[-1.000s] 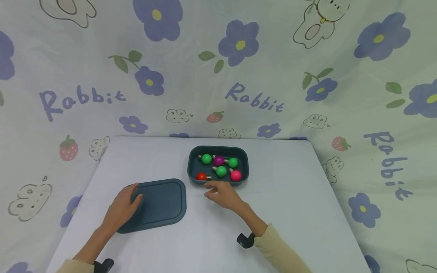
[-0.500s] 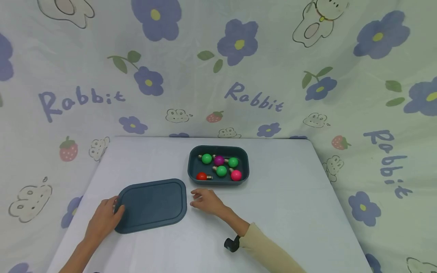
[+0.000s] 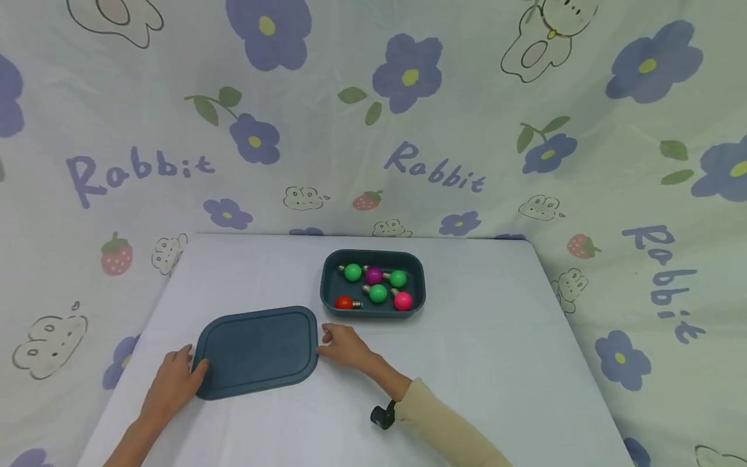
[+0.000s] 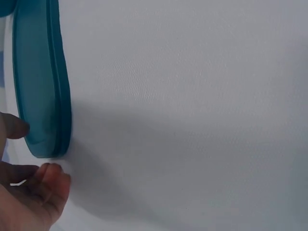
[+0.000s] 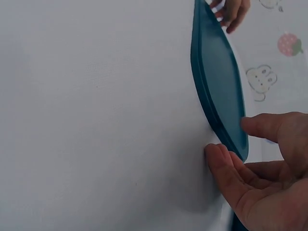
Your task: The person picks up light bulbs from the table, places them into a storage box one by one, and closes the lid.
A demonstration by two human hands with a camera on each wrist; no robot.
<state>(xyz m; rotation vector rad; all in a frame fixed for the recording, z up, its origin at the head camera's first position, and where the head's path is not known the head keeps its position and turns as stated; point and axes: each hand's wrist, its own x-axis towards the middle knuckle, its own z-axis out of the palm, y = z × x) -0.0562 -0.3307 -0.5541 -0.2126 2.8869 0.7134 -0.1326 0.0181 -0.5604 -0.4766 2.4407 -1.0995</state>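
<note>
A dark teal rectangular lid (image 3: 257, 353) with rounded corners lies flat on the table, left of centre. At its left edge is my left hand (image 3: 170, 386), thumb over the rim and fingers just outside the end; the left wrist view shows a gap between those fingers and the lid (image 4: 36, 82). My right hand (image 3: 345, 347) is at the lid's right edge. In the right wrist view its thumb (image 5: 262, 126) is at the lid's top rim and its fingertips are close beside the corner. Behind stands a matching teal box (image 3: 373, 312) with several coloured bulbs.
Inside the box are green bulbs (image 3: 378, 294), a purple bulb (image 3: 374, 275), a red bulb (image 3: 343, 302) and a pink bulb (image 3: 403, 301), all with metal screw bases. A white cloth covers the table (image 3: 496, 337); a printed curtain (image 3: 327, 130) hangs behind and at the sides.
My left hand has drawn back from over the lid to its left edge. My right hand has moved left and nearer, from the box's front to the lid's right edge. Lid and box stay put.
</note>
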